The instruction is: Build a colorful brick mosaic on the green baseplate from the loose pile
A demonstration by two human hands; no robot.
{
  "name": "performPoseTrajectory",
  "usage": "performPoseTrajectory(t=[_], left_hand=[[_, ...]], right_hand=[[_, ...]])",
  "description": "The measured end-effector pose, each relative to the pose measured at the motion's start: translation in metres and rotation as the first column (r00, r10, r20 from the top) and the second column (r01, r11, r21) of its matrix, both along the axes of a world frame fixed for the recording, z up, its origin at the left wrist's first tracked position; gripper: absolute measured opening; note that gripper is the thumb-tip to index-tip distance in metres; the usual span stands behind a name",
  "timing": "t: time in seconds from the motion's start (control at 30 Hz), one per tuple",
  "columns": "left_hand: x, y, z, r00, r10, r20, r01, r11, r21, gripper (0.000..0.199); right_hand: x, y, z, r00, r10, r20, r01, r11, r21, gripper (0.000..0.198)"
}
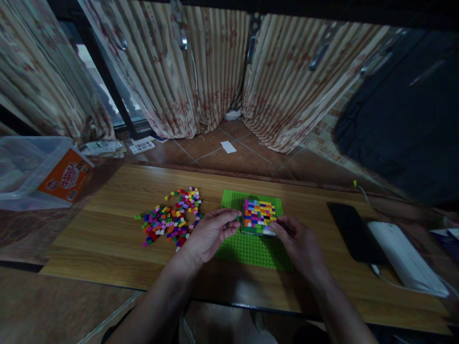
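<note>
A green studded baseplate (251, 253) lies on the wooden table, and a block built of multicoloured toy bricks (258, 215) stands on its back part. My left hand (211, 234) is at the block's left side, thumb and fingers pinched around what looks like a small dark green brick (237, 218). On the other side, my right hand (296, 239) has its thumb and fingers at the block's front right corner, gripping it. Left of the baseplate spreads a loose pile of small coloured bricks (172, 217), several of them partly behind my left hand.
On the table's right lie a black phone (353, 231) and a long white device (403, 258) with a white cable. A clear plastic box (32, 167) with an orange label is at the far left. Striped curtains (215, 71) hang beyond the table; papers (228, 146) lie on the tiled floor.
</note>
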State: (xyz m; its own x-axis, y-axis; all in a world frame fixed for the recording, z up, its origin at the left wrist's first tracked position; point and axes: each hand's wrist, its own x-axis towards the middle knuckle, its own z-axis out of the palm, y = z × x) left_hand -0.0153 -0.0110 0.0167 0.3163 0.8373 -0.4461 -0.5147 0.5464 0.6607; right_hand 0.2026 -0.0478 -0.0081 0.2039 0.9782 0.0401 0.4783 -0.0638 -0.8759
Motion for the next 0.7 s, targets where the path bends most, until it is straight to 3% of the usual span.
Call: performPoseTrajectory(t=[0.33, 0.53, 0.7], left_hand=[[0.001, -0.001, -0.004, 0.999, -0.045, -0.001, 0.045, 0.999, 0.012, 0.021], [0.002, -0.004, -0.004, 0.995, -0.074, 0.070, 0.073, 0.997, 0.009, 0.022], [0.007, -0.008, -0.008, 0.986, -0.163, 0.046, 0.163, 0.987, 0.013, 0.025]], right_hand=[[0.003, 0.002, -0.001, 0.999, 0.005, 0.034, -0.005, 1.000, -0.009, 0.039], [-0.007, -0.002, 0.008, 0.979, -0.191, 0.069, 0.173, 0.963, 0.205, 0.033], [-0.032, -0.008, 0.020, 0.994, 0.067, 0.082, -0.092, 0.931, 0.354, 0.019]])
